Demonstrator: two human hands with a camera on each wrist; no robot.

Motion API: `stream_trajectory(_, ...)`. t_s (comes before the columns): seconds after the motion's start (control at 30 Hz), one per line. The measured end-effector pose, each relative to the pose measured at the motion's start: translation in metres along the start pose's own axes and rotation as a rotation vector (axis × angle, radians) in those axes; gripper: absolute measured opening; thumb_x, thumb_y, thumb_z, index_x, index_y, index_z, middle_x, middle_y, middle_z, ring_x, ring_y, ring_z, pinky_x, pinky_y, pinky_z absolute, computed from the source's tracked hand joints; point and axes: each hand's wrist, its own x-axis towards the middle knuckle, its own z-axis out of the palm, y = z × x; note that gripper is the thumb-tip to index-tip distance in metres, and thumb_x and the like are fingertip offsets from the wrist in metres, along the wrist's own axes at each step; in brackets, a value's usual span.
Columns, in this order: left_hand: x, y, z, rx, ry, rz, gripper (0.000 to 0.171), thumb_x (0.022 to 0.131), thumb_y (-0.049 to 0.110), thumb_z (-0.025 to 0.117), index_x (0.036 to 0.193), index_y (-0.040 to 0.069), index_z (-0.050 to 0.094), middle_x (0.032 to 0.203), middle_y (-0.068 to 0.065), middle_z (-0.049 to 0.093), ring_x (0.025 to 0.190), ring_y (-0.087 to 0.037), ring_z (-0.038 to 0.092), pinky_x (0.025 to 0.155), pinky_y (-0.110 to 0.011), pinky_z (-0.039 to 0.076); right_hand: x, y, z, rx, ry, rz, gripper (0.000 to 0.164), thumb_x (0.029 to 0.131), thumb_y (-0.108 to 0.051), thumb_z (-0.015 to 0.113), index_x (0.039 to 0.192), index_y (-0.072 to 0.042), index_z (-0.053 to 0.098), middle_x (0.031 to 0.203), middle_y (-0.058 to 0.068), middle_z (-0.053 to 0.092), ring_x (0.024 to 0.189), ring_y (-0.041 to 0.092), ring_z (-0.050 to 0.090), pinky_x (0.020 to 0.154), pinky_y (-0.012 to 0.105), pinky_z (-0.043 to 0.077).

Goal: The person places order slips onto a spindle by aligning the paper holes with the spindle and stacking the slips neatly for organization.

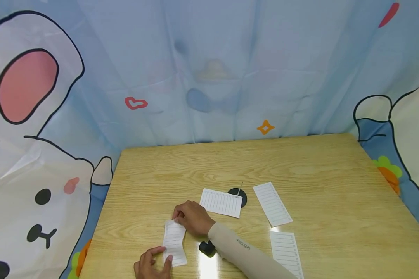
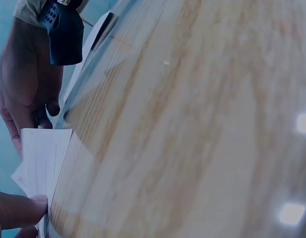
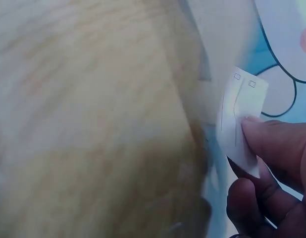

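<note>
A white lined slip of paper [image 1: 175,241] with a slight bend in it lies between my two hands at the front left of the table. Its far end is pinched by my right hand [image 1: 195,219], thumb on top and fingers curled beneath, as the right wrist view shows. At the near left edge, my left hand [image 1: 151,264] holds the slip [image 2: 46,153] between thumb and fingers. Small printed boxes run along one end of the slip [image 3: 244,94] in the right wrist view.
Another lined slip [image 1: 220,203] partly covers a black disc [image 1: 244,198] with a thin upright pin. Two more lined slips, one tilted [image 1: 272,204] and one nearer [image 1: 287,252], lie to the right on the wooden table [image 1: 338,186]. A printed curtain [image 1: 209,46] hangs behind.
</note>
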Motion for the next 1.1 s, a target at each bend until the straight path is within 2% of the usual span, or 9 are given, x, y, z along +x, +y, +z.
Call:
stream_trajectory(0.1,0.000,0.000,-0.001,-0.003,-0.004,0.001,0.039,0.068,-0.004,0.093,0.096,0.014,0.074,0.103,-0.008,0.075,0.091,-0.014,0.044,0.077,-0.022,0.035,-0.001,0.002,-0.003,0.036,-0.013,0.013,0.007,0.101,-0.016,0.073,0.095,-0.019,0.076,0.083,-0.013,0.067,0.076,-0.003,0.055,0.071,0.019,0.047)
stream_trajectory(0.33,0.000,0.000,-0.003,-0.023,0.003,-0.013,0.033,0.073,-0.002,0.090,0.097,0.013,0.075,0.102,-0.008,0.073,0.085,-0.012,0.043,0.075,-0.025,0.035,-0.003,0.005,-0.008,0.111,-0.038,0.025,0.009,0.103,-0.015,0.069,0.096,-0.020,0.073,0.080,-0.013,0.064,0.071,-0.002,0.054,0.070,0.020,0.045)
stream_trajectory(0.5,0.004,-0.001,-0.004,-0.020,-0.004,-0.043,0.022,0.080,0.004,0.087,0.096,0.015,0.076,0.093,-0.004,0.071,0.077,-0.006,0.044,0.071,-0.025,0.036,-0.005,0.007,-0.009,0.195,-0.021,0.008,0.010,0.104,-0.013,0.068,0.096,-0.017,0.073,0.080,-0.008,0.066,0.072,0.000,0.055,0.069,0.020,0.047)
stream_trajectory(0.63,0.005,0.001,-0.005,-0.039,-0.002,-0.058,0.018,0.082,0.004,0.086,0.093,0.014,0.076,0.082,0.000,0.069,0.072,-0.004,0.045,0.068,-0.023,0.038,-0.005,0.009,-0.010,0.281,-0.005,-0.002,0.011,0.105,-0.011,0.067,0.097,-0.015,0.073,0.080,-0.005,0.067,0.072,0.000,0.055,0.069,0.019,0.047)
stream_trajectory(0.73,0.004,0.001,-0.003,-0.084,0.041,-0.053,0.017,0.081,0.002,0.086,0.090,0.013,0.077,0.074,0.005,0.064,0.068,-0.001,0.044,0.066,-0.022,0.038,-0.006,0.008,-0.011,0.335,0.009,-0.007,0.010,0.105,-0.011,0.066,0.099,-0.013,0.074,0.080,-0.004,0.068,0.071,0.000,0.055,0.068,0.018,0.047)
stream_trajectory(0.97,0.006,-0.004,0.003,-0.300,0.178,-0.003,0.014,0.080,-0.008,0.084,0.086,0.002,0.076,0.058,0.023,0.051,0.054,0.004,0.043,0.054,-0.015,0.038,-0.008,0.013,-0.012,0.356,0.052,-0.011,0.010,0.102,-0.008,0.069,0.098,-0.014,0.075,0.078,-0.005,0.068,0.069,-0.001,0.056,0.067,0.018,0.047)
stream_trajectory(1.1,0.007,-0.002,0.001,-0.323,0.207,-0.047,0.011,0.082,-0.006,0.084,0.089,0.000,0.077,0.061,0.026,0.049,0.056,0.004,0.043,0.054,-0.014,0.037,-0.010,0.017,-0.012,0.349,0.056,-0.011,0.011,0.101,-0.009,0.069,0.099,-0.018,0.075,0.080,-0.009,0.067,0.068,-0.002,0.055,0.066,0.017,0.047)
